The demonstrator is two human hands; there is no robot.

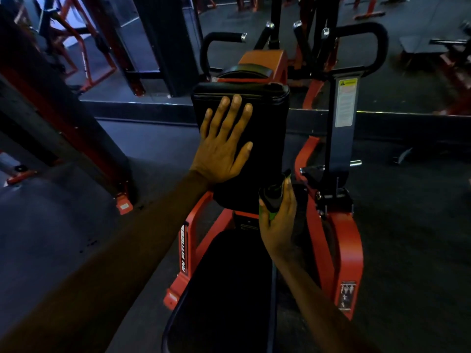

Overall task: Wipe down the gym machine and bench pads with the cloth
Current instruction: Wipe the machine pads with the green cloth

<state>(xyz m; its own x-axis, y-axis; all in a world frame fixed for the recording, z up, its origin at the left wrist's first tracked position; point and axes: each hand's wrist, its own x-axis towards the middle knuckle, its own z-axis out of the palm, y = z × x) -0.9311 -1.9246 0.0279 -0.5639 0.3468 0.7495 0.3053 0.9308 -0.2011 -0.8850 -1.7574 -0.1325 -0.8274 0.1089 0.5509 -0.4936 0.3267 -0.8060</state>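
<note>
1. Progress: honestly hard to call. The light is dim, and neither the upright pad (267, 128) nor the seat pad (229, 289) shows any streak or sheen, so I can't tell what's been wiped. Nothing is wiping a surface right now, so I'd guess most of the job is still ahead: both pads, the black handles (367, 31) and the red frame (349, 250).
2. Hands: they're apart. The left hand (224, 146) lies flat on the face of the upright pad with straight, spread fingers, holding nothing. The right hand (279, 220) sits lower, just beside the pad's bottom right corner, with its fingers wrapped around a black-and-green thing (272, 197).
3. That thing: could be the cloth rolled up, could be a spray bottle. I can't tell from here. It's off the pads, touching only the hand.
4. Which way stuff points: the held thing stands roughly upright, dark end up towards the pad and green end down in the palm. The upright pad's long axis runs bottom to top, and its face is turned back towards the person. The seat pad runs lengthwise from the person straight to the upright pad's foot.
</note>
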